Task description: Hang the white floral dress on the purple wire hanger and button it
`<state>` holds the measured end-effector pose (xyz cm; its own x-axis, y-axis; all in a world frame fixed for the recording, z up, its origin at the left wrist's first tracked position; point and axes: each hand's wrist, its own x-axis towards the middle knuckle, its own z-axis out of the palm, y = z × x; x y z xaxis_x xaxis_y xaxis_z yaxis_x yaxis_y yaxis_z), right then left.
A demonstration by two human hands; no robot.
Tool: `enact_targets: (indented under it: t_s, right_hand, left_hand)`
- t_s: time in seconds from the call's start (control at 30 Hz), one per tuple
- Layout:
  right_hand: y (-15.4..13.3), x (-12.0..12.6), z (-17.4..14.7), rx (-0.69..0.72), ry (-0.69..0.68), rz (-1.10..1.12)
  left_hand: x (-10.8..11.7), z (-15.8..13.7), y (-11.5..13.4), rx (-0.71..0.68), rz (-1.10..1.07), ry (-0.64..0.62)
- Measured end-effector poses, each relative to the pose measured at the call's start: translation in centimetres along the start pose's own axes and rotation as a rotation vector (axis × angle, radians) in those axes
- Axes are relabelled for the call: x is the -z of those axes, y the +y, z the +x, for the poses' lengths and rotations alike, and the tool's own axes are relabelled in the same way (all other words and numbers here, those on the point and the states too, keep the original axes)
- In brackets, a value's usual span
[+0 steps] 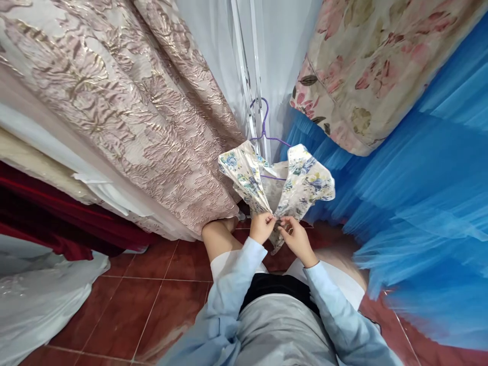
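Observation:
A short floral garment, white with blue and yellow flowers, hangs by its shoulders on a purple hanger. Its front is open in a V that narrows downward to where both hands meet. My left hand pinches the garment's front edge at the bottom of the V. Close beside it, my right hand has thumb and fingertips drawn together at the other front edge. Any fastener between the fingertips is too small to make out. A narrow tail of the cloth hangs below the hands.
A pink brocade dress hangs at the left, with dark red cloth beyond it. Blue tulle and a floral skirt hang at the right. Behind the hanger stand white metal bars. The floor is red tile.

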<state>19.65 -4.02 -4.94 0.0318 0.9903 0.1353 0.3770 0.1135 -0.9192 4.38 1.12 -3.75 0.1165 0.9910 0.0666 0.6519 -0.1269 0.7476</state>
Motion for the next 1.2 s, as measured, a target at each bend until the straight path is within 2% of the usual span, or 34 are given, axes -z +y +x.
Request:
enact_targets:
  t_s: [0.1, 0.2, 0.3, 0.37, 0.57, 0.67, 0.8, 0.93, 1.07, 1.2]
  right_hand:
    - [-1.1, -0.3, 0.9, 0.157, 0.001, -0.027]
    - [-2.2, -0.7, 0.8, 0.26, -0.037, 0.035]
    - [-2.8, -0.9, 0.2, 0.244, -0.013, 0.075]
    - [-3.1, -0.8, -0.4, 0.213, 0.0, 0.1]
    - [-4.6, 0.6, -2.1, 0.167, -0.036, 0.15]
    - [-5.3, 1.7, -2.7, 0.186, -0.067, 0.142]
    - [-6.0, 3.2, -3.4, 0.215, -0.151, 0.14]
    - [-6.3, 4.2, -4.0, 0.219, -0.266, 0.116]
    - [-5.5, 5.1, -4.2, 0.191, -0.326, 0.061]
    - [-5.1, 6.4, -2.0, 0.134, -0.315, -0.005]
  left_hand:
    - [2.4, -2.7, 1.7, -0.086, 0.195, -0.079]
    - [5.4, -2.8, 3.7, -0.221, 0.48, -0.224]
    - [7.9, -2.0, 5.6, -0.392, 0.718, -0.412]
    - [8.9, -1.8, 6.7, -0.506, 0.799, -0.491]
    - [11.4, -0.6, 9.1, -0.852, 0.821, -0.509]
    - [14.1, 2.6, 10.5, -0.909, 0.835, -0.416]
    - [18.1, 8.1, 12.8, -0.892, 0.761, -0.098]
    - [20.0, 12.0, 13.6, -0.866, 0.645, 0.085]
    - [20.0, 13.2, 12.6, -0.79, 0.533, 0.141]
    - [19.6, 11.7, 12.2, -0.804, 0.475, 0.166]
